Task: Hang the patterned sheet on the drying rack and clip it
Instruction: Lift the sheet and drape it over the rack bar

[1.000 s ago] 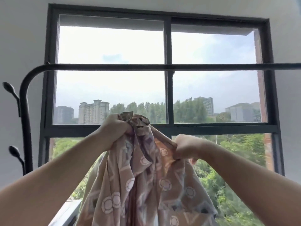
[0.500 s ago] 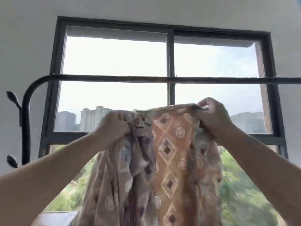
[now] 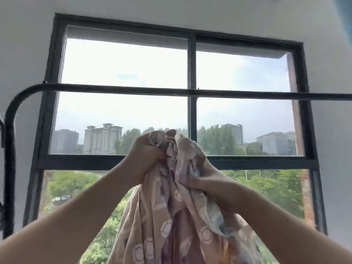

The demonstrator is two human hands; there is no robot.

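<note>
The patterned sheet [image 3: 171, 221], pinkish tan with white rings and diamonds, hangs bunched in front of me from both hands. My left hand [image 3: 144, 159] grips its topmost bunch at about the height of the window's lower crossbar. My right hand [image 3: 207, 181] clutches a fold a little lower and to the right, close beside the left hand. The drying rack's black top bar [image 3: 133, 89] runs level across the view well above both hands, bending down at the left into an upright post [image 3: 9, 168]. The sheet does not touch the bar. No clip is visible.
A dark-framed window [image 3: 192, 161] fills the wall behind the rack, with trees and buildings outside. White wall lies on both sides and above. A small dark fitting on the rack post [image 3: 2, 134] sticks out at the far left edge.
My right hand has dropped from holding a spread top edge out to the right and now grips a fold close beside the left hand. The sheet is bunched again. The view tilted up slightly.
</note>
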